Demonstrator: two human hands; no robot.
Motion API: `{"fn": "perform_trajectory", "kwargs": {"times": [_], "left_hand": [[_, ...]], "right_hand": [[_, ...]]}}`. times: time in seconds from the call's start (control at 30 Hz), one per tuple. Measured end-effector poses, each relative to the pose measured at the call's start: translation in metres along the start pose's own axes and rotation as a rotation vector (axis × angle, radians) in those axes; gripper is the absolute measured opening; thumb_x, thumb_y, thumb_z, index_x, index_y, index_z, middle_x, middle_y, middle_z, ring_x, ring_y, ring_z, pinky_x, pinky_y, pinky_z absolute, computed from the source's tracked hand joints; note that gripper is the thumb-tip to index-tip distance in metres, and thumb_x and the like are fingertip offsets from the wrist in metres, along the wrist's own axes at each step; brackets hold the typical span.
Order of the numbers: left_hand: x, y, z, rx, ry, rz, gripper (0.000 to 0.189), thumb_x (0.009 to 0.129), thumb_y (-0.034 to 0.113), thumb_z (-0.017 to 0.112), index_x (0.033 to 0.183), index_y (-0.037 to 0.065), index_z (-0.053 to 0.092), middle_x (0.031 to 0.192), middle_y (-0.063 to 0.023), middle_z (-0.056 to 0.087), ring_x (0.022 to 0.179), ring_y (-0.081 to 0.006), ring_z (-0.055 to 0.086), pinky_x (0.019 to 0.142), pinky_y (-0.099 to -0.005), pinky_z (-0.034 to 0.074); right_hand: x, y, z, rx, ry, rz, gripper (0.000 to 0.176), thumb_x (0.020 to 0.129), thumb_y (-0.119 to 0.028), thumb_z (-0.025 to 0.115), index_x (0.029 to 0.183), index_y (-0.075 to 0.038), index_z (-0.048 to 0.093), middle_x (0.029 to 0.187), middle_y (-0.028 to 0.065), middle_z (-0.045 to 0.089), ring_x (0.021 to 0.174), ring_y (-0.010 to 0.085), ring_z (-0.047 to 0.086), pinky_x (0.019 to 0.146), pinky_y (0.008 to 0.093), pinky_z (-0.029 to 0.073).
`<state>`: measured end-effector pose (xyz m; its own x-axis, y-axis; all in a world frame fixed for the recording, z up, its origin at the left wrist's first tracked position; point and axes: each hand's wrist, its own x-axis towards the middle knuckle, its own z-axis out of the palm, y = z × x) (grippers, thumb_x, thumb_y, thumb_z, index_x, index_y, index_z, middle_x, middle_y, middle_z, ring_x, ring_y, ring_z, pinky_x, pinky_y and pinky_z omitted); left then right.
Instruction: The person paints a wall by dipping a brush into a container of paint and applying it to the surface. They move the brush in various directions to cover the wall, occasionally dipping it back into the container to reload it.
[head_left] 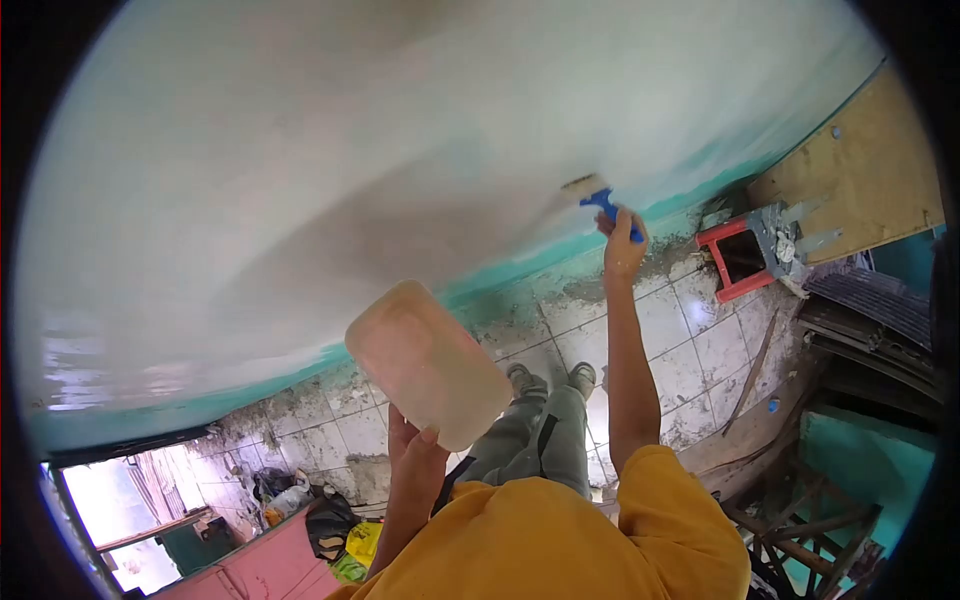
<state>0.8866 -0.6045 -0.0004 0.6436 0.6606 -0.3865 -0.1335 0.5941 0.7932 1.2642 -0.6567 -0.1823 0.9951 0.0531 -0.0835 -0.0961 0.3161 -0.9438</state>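
My right hand (624,246) is closed round the blue handle of a paintbrush (602,200), its pale bristles right at the wall. That wall (300,130) is whitish, with a green strip along its lower edge. Low in front of me, my left hand (418,450) grips the near end of a pinkish, rounded rectangular plastic container (425,365), thumb on its near edge. The container is held up off the floor, and a broad shadow falls on the wall beyond it.
A red and grey stool (735,255) stands on the dirty tiled floor (660,320) by a wooden board (860,170). Stacked sheets (870,320) and a green panel (870,460) are at the right. Bags (330,525) lie lower left near a pink panel (260,565).
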Motion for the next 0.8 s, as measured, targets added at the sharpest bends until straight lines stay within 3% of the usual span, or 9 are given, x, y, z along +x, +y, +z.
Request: {"fn": "perform_trajectory", "kwargs": {"times": [0.03,0.17,0.23,0.37,0.4,0.53,0.6,0.7,0.8], "left_hand": [[0.0,0.0,0.0,-0.005,-0.004,-0.001,0.088,0.081,0.027,0.076,0.15,0.005,0.024,0.146,-0.0137,0.04,0.134,-0.0313,0.046,0.109,-0.0474,0.044],[0.002,-0.001,0.002,-0.043,-0.018,-0.011,0.087,0.082,0.024,0.075,0.15,0.006,0.023,0.146,-0.0133,0.04,0.134,-0.0314,0.046,0.107,-0.0471,0.046],[0.007,-0.006,-0.001,-0.089,-0.047,0.004,0.086,0.083,0.019,0.074,0.15,0.008,0.021,0.146,-0.0138,0.039,0.134,-0.0317,0.045,0.107,-0.0481,0.046],[0.006,0.005,0.011,-0.136,-0.046,0.026,0.083,0.088,0.011,0.069,0.152,0.01,0.015,0.145,-0.0145,0.04,0.133,-0.0297,0.045,0.104,-0.0472,0.047],[0.007,0.01,0.014,-0.145,-0.026,0.042,0.083,0.088,0.011,0.069,0.152,0.01,0.015,0.145,-0.0145,0.04,0.133,-0.0297,0.045,0.104,-0.0472,0.047],[0.01,0.023,0.028,-0.1,-0.134,0.036,0.083,0.092,0.015,0.068,0.153,0.011,0.012,0.144,-0.0139,0.04,0.132,-0.0277,0.046,0.102,-0.0448,0.048],[0.011,0.026,0.035,-0.108,-0.18,0.038,0.083,0.093,0.017,0.068,0.154,0.011,0.011,0.145,-0.0135,0.04,0.132,-0.0275,0.046,0.101,-0.0444,0.048],[0.012,0.027,0.046,-0.163,-0.266,0.1,0.082,0.094,0.015,0.067,0.154,0.012,0.01,0.144,-0.0132,0.041,0.132,-0.0271,0.045,0.102,-0.0437,0.048],[0.012,0.024,0.057,-0.108,-0.29,0.117,0.082,0.095,0.016,0.065,0.154,0.012,0.01,0.147,-0.0133,0.039,0.136,-0.0275,0.044,0.105,-0.0496,0.045]], "right_hand": [[-0.003,-0.039,0.016,0.006,0.003,-0.074,0.029,0.099,-0.023,0.055,0.106,0.003,0.066,0.086,0.0125,0.069,0.076,0.0204,0.068,0.073,0.0317,0.056],[-0.013,-0.148,0.048,0.164,-0.064,-0.302,0.032,0.102,-0.023,0.051,0.112,0.006,0.062,0.093,0.0156,0.07,0.08,0.0213,0.07,0.078,0.0318,0.057],[-0.024,-0.181,0.053,0.192,-0.091,-0.304,0.032,0.101,-0.022,0.051,0.112,0.007,0.061,0.095,0.0169,0.069,0.083,0.0218,0.069,0.08,0.032,0.056],[-0.061,-0.21,0.051,0.269,-0.19,-0.332,0.033,0.1,-0.024,0.054,0.112,0.007,0.058,0.09,0.0161,0.068,0.074,0.0213,0.067,0.074,0.0328,0.055],[-0.074,-0.213,0.047,0.26,-0.266,-0.378,0.028,0.1,-0.023,0.056,0.105,0.004,0.059,0.086,0.0132,0.066,0.069,0.0192,0.064,0.067,0.0318,0.053],[-0.134,-0.236,0.037,0.209,-0.299,-0.357,0.024,0.1,-0.022,0.058,0.098,0.002,0.058,0.085,0.0125,0.066,0.061,0.0175,0.061,0.06,0.0308,0.051],[-0.161,-0.25,0.03,0.094,-0.337,-0.264,0.022,0.101,-0.021,0.058,0.094,0.0,0.057,0.084,0.0117,0.065,0.055,0.0158,0.059,0.053,0.029,0.049],[-0.183,-0.263,0.022,-0.03,-0.451,-0.328,0.018,0.101,-0.017,0.058,0.096,0.0,0.057,0.083,0.0106,0.066,0.052,0.0135,0.058,0.049,0.0265,0.047],[-0.185,-0.271,0.018,-0.148,-0.504,-0.363,0.018,0.099,-0.014,0.059,0.091,0.001,0.062,0.08,0.0083,0.065,0.055,0.0101,0.058,0.049,0.0242,0.045]]}}
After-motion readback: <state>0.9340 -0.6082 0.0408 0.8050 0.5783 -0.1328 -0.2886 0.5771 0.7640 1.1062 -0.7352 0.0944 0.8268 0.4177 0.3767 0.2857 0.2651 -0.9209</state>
